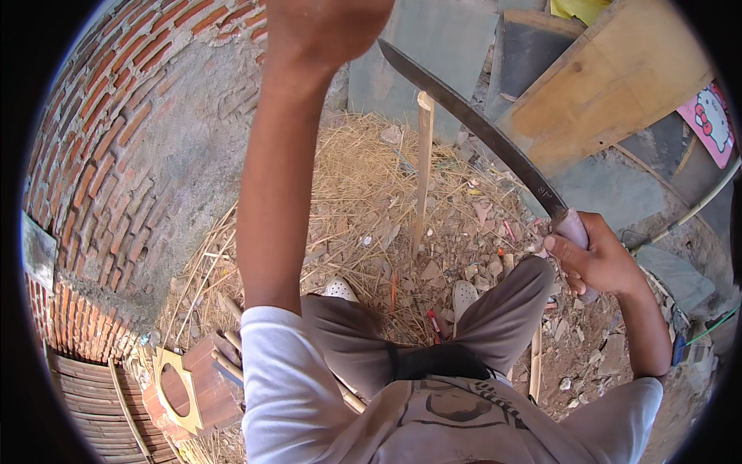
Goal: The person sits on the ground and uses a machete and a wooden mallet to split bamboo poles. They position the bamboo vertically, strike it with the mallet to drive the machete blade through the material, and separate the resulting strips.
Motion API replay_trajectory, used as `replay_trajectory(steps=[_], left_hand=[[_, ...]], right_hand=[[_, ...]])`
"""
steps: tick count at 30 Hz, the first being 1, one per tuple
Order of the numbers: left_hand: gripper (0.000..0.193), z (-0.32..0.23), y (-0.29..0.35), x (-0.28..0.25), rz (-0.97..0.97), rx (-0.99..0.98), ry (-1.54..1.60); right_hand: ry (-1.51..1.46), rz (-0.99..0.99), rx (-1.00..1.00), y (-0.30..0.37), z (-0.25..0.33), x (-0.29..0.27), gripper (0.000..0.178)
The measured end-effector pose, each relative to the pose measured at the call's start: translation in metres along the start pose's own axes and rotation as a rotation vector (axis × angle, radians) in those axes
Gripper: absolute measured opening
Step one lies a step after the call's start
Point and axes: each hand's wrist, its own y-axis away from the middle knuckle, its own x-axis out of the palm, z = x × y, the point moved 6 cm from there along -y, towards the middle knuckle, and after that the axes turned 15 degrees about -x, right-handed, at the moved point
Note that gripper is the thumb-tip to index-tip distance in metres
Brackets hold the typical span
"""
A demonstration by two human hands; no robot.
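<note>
My right hand (pixel 595 259) is closed around the handle of a long dark machete (pixel 479 127). Its blade slants up and left, and its tip ends beside my left hand (pixel 325 27). That hand is raised close to the camera at the top edge. Only its back shows, and anything in it is hidden. A thin pale wooden stick (pixel 423 170) stands upright on the straw-covered ground (pixel 363 178) in front of my feet. The blade crosses just above the stick's top. I am crouched, with grey trousers and light shoes (pixel 340 288) showing below.
A curved red brick wall (pixel 93 162) with a grey plastered patch fills the left. A wooden box with a round hole (pixel 185 390) lies at the lower left. Wooden boards (pixel 610 85) and grey slabs lean at the upper right. Rubble and stone chips cover the ground on the right.
</note>
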Motion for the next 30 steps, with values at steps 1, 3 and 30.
replay_trajectory(steps=[1, 3, 30], left_hand=[[0.073, 0.028, 0.019, 0.000, -0.107, -0.026, 0.094], [0.077, 0.105, 0.124, -0.024, -0.328, 0.196, -0.288], [0.137, 0.277, 0.416, -0.037, -0.278, -0.960, -0.570]], right_hand=[[0.000, -0.027, 0.010, 0.003, -0.003, -0.005, 0.026], [-0.049, -0.020, 0.014, 0.000, -0.006, 0.002, 0.026], [0.103, -0.163, -0.035, -0.004, -0.022, -0.007, 0.034]])
